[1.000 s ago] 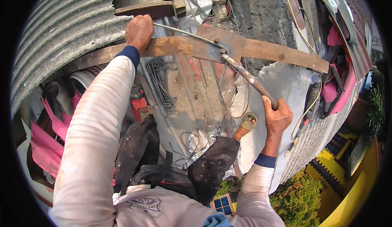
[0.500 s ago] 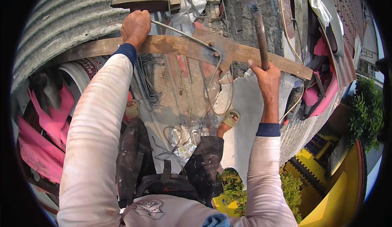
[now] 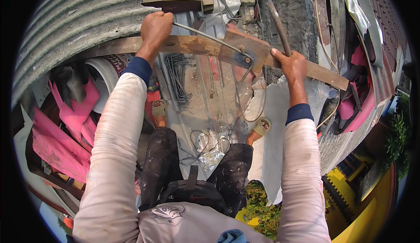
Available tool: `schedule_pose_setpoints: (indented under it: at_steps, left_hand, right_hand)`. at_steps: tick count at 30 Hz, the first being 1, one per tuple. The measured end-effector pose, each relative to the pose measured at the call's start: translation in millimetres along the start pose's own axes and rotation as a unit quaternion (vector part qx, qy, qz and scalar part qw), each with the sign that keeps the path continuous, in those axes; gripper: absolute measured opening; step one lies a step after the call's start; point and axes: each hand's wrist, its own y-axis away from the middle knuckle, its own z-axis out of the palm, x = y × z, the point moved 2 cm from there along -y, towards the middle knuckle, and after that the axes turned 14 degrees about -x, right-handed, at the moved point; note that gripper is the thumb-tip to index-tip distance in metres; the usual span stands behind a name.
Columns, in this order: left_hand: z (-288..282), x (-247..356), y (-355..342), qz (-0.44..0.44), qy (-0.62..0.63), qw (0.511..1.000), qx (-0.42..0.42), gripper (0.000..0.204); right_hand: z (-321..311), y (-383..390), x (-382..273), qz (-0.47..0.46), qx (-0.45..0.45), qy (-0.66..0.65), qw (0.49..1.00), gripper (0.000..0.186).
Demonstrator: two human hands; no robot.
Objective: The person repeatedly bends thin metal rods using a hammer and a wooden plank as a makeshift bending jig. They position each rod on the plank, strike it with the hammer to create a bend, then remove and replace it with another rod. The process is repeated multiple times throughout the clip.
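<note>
My left hand [image 3: 155, 31] is closed on a thin steel rod [image 3: 205, 36], which runs to a bolted metal plate [image 3: 257, 46] and bends down beside a round peg [image 3: 247, 60]. The plate sits on a long, weathered wooden plank [image 3: 188, 44] lying crosswise in front of me. My right hand [image 3: 294, 68] grips a rusty, scuffed pipe [image 3: 273, 13], its upper end pointing away from me, clear of the peg, and the thumb lying near the plank just right of the plate.
Around me are corrugated roofing [image 3: 78, 15], bent bars [image 3: 175, 81], a white bucket [image 3: 103, 90], crumpled pink sheets [image 3: 59, 147] and a rough concrete strip [image 3: 297, 15]. My sandaled feet stand below the plank. A roof edge drops toward a yellow wall [image 3: 367, 212] and plants.
The pipe has come off the peg on the plate and swung away from me, upper end forward. My right hand has moved up toward the plank. My left hand still holds the rod.
</note>
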Motion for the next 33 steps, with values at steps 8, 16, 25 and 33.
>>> schedule_pose_setpoints:
  at_steps: [8,16,25,33]
  left_hand:
    - [-29,49,21,0.071,0.014,0.997,0.036,0.036]
    - [-85,38,177,0.107,0.088,0.989,-0.044,0.049]
    - [-9,-131,268,-0.257,0.359,0.884,-0.153,0.044]
    - [206,-269,192,-0.466,0.682,0.56,0.069,0.042]
  right_hand:
    - [-3,6,-2,-0.002,0.017,0.004,1.0,0.067]
    - [-4,3,-2,-0.012,-0.003,-0.017,1.0,0.063]
    - [-4,2,0,-0.03,-0.004,-0.019,0.999,0.061]
    - [-1,-2,5,-0.026,-0.015,-0.07,0.997,0.059]
